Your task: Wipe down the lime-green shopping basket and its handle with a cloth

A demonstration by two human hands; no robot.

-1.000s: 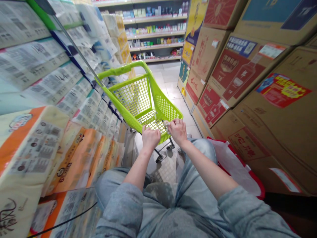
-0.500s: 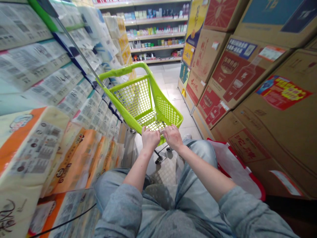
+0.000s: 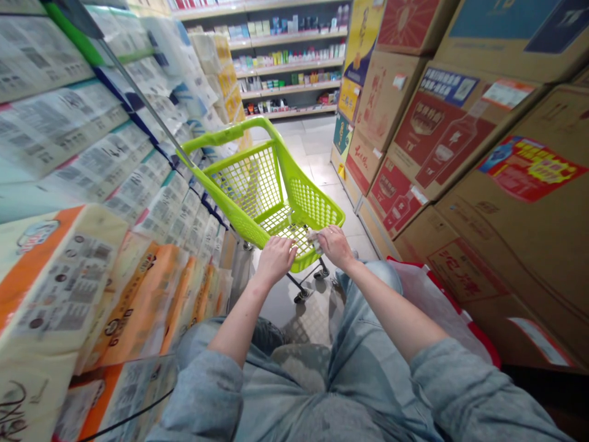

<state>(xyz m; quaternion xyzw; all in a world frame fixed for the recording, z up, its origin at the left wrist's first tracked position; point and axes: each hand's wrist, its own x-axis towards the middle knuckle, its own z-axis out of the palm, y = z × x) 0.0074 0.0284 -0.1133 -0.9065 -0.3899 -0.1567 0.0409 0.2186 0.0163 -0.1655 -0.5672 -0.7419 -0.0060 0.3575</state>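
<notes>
A lime-green shopping cart [image 3: 301, 195] with perforated basket sides stands right in front of my knees, its near end toward me. My left hand [image 3: 275, 261] is curled over the basket's near rim. My right hand [image 3: 335, 247] is at the rim's right corner, fingers closed on a crumpled whitish tissue [image 3: 315, 239] that pokes out on the left. Through the holes of the basket the floor shows.
Stacked tissue packs [image 3: 133, 301] line my left side. Printed cardboard boxes [image 3: 442, 129] rise on the right, with a red-rimmed basket [image 3: 426, 294] below them. Stocked shelves [image 3: 289, 64] stand across the aisle's far end. A metal pole [image 3: 142, 92] slants to the cart's far handle.
My hands, close together before, have moved apart along the rim, the right one going right. The whitish tissue now shows more clearly. The cart's near end has shifted slightly right.
</notes>
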